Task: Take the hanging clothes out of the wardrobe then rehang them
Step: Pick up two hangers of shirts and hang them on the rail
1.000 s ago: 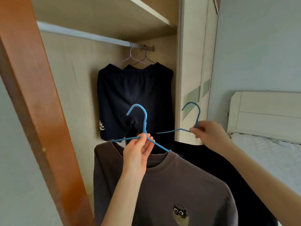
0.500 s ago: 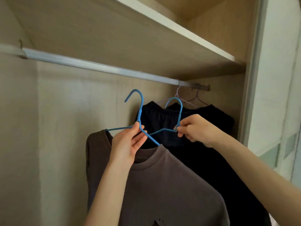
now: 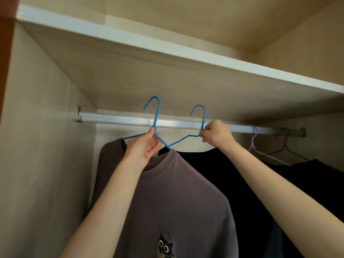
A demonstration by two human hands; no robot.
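My left hand (image 3: 144, 145) grips the neck of a blue hanger (image 3: 156, 113) that carries a brown-grey sweatshirt (image 3: 178, 192) with a cartoon print. My right hand (image 3: 216, 135) pinches the neck of a second blue hanger (image 3: 202, 116) bearing a black garment (image 3: 232, 175). Both hooks are raised to the silver wardrobe rail (image 3: 115, 119), their tips above it, in front of the rail; neither hook clearly rests on it.
At the rail's right end hang a lilac hanger (image 3: 260, 151) and a grey hanger (image 3: 290, 149) with dark clothing (image 3: 320, 175). A wooden shelf (image 3: 167, 53) sits just above the rail. The wardrobe's left side wall (image 3: 42, 146) is close to the sweatshirt.
Both hands have lifted the two hangers up from chest height to the rail. The view has tilted up and into the wardrobe; the bed and door frame are out of sight.
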